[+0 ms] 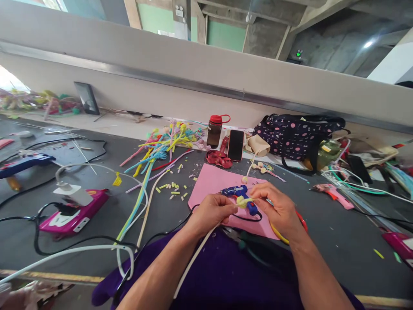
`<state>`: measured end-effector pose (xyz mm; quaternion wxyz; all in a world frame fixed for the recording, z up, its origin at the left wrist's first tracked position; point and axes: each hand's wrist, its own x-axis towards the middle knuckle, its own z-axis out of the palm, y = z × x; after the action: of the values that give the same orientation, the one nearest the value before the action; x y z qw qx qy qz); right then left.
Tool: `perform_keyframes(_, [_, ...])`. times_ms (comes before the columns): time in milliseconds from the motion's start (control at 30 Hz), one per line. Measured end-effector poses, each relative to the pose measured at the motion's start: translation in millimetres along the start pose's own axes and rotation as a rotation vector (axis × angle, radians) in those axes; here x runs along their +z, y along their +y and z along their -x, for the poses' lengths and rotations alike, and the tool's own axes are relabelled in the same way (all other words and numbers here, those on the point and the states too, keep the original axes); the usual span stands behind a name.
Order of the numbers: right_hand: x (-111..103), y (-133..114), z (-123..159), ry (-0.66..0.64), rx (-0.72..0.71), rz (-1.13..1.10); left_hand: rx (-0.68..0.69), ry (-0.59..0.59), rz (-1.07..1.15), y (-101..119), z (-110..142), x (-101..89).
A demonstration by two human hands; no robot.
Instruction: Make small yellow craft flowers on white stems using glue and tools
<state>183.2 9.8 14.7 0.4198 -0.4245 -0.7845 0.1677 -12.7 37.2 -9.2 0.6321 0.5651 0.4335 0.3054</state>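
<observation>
My left hand (215, 212) is closed, thumb and fingers pinching one side of a small pale yellow looped chenille-stem piece (241, 201). A long cream chenille stem (197, 255) hangs down from beneath that hand toward my lap. From the other side, my right hand (274, 206) pinches the end of the yellow piece; its fingertips partly hide it. Just behind the piece, a blue glue gun (230, 190) lies on a pink mat (204, 186). Scissors with a yellow and red handle (278, 233) lie partly under my right wrist.
Colourful chenille stems (169, 142) and cut bits (174, 186) lie left of the mat. Behind it stand a red-capped bottle (214, 131), a phone (235, 145) and a patterned bag (290, 135). A magenta power strip (75, 215) with cables sits left; a pink glue gun (335, 196) lies right.
</observation>
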Motion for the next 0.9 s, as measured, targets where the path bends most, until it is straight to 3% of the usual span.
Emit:
perform_keyframes(267, [0.1,2.6,-1.2,-0.108,-0.059,0.087,0.004,-0.056,-0.206,-4.3,-0.8,1.6])
perform_keyframes(667, [0.8,1.2,-3.2,-0.234,-0.121,0.216,0.042,-0.065,-0.222,-13.5,-3.8,1.5])
perform_keyframes(900, [3.1,1.8,-3.1,-0.222,-0.152,0.243,0.01,-0.053,-0.229,-13.1,-3.7,3.0])
